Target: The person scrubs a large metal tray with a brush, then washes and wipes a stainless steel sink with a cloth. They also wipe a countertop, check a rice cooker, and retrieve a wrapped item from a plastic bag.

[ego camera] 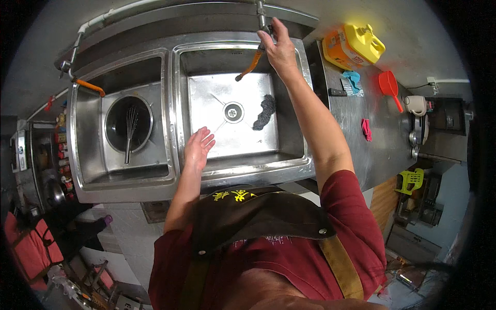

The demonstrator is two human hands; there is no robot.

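My right hand (282,52) is raised at the metal tap (262,19) over the right basin of a stainless steel sink (240,172). Its thumb and fingers are spread around the valve; whether they grip it is not clear. An orange hose (252,66) hangs from this tap. My left hand (198,149), palm up and fingers apart, is over that basin's near left edge, holding nothing. A dark steel-wool scourer (265,112) lies right of the drain (233,112). In the left basin, a wire whisk (131,130) rests in a round metal bowl (110,141).
A second tap (65,66) with an orange hose (91,86) is over the left basin. On the right counter (348,128) are a yellow jug (354,46), a cleaver (337,92), a blue cloth (352,79), a red dipper (388,84) and a pink cloth (366,130).
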